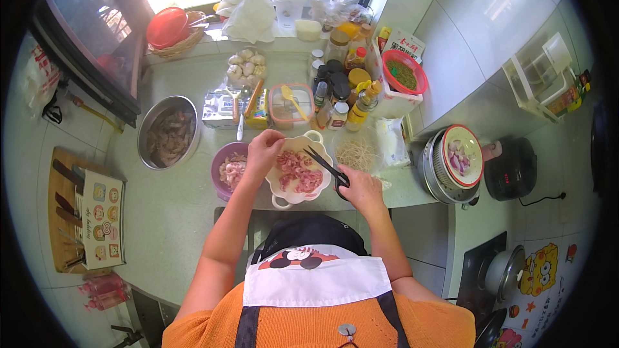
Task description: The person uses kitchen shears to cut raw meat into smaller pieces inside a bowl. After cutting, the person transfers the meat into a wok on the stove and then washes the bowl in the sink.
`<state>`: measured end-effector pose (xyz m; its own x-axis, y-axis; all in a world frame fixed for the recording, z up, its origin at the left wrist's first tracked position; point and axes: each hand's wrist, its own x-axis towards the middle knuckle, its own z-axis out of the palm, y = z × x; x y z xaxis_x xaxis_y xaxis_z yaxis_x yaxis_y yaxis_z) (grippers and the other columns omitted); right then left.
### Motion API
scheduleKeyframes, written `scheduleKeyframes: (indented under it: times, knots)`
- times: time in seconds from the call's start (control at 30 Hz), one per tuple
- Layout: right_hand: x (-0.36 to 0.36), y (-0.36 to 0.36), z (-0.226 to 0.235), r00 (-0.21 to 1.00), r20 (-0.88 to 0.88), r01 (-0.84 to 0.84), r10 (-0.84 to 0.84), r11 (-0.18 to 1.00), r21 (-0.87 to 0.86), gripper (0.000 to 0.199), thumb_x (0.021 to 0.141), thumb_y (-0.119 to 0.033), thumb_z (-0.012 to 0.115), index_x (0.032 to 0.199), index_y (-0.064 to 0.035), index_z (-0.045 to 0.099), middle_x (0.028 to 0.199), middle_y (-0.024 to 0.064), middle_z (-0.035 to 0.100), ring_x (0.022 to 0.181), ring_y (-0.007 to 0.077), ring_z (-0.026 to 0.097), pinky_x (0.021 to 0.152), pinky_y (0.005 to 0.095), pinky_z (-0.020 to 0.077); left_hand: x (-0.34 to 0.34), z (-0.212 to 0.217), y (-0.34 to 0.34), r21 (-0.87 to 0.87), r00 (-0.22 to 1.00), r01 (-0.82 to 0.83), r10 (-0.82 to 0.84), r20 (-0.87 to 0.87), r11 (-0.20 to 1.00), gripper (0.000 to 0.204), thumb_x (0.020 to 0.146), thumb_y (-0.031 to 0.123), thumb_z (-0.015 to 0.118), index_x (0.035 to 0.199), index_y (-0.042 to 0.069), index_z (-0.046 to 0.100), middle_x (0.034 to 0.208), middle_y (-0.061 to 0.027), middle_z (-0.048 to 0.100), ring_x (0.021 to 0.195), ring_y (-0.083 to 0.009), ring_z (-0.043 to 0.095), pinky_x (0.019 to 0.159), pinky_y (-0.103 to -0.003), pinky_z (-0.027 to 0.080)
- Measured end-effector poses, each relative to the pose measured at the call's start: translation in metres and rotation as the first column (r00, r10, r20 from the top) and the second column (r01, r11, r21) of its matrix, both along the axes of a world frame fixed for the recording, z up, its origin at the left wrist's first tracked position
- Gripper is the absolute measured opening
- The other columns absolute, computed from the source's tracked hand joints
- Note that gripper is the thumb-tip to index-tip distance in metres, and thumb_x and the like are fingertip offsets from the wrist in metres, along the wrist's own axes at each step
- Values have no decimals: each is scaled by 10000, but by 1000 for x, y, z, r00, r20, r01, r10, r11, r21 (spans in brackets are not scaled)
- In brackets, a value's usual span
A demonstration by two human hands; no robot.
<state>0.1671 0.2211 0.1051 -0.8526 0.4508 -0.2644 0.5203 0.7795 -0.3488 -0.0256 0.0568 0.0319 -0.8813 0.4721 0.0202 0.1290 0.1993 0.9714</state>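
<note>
— Pink meat (298, 173) sits in the white bowl (293, 201) at the bench's front edge. Hands?
— My left hand (263, 149) pinches a strip; my right hand (360, 187) grips open scissors (324, 165). Some pieces look cut; more remain.

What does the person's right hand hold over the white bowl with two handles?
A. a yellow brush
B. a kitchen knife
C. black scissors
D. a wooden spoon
C: the right hand grips the handles of black scissors, whose blades point over the white two-handled bowl of cut pink meat, while the left hand reaches in at the bowl's far-left rim.
</note>
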Motion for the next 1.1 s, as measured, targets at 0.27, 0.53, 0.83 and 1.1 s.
scheduleKeyframes:
  times: [0.27, 0.53, 0.83, 1.1]
  knots:
    - [-4, -10, -14, 996, 4, -90, 90, 996, -17, 397, 699, -232, 647, 1078, -152, 558, 867, 142, 632, 847, 323, 611, 714, 431, 484, 16, -21, -43, 252, 918, -141, 31, 395, 957, 124, 801, 18, 451, 849, 17, 564, 731, -15, 556, 584, -79, 517, 556, -217, 452]
    - [-19, -22, -27, 995, 66, -85, 80, 993, 76, 233, 693, -203, 630, 917, -136, 629, 777, 143, 640, 753, 321, 627, 656, 435, 490, 49, -35, -73, 218, 857, -134, 2, 515, 967, 137, 806, 32, 449, 857, 37, 577, 763, -6, 565, 616, -70, 517, 589, -219, 458]
    - [-34, -20, -53, 991, 121, -86, 55, 960, 266, 199, 713, -165, 593, 906, -149, 640, 807, 137, 629, 777, 319, 626, 660, 427, 492, 50, -37, -65, 238, 858, -101, -36, 513, 966, 124, 811, 25, 454, 849, 31, 572, 747, 2, 553, 607, -62, 505, 567, -203, 437]
    - [-38, -17, -70, 991, 119, -98, 62, 940, 327, 179, 726, -148, 577, 891, -136, 643, 790, 137, 624, 760, 316, 632, 638, 431, 496, 46, -50, -59, 254, 852, 12, -143, 504, 967, 95, 838, 62, 485, 864, 56, 576, 759, 15, 564, 639, -60, 529, 615, -210, 466]
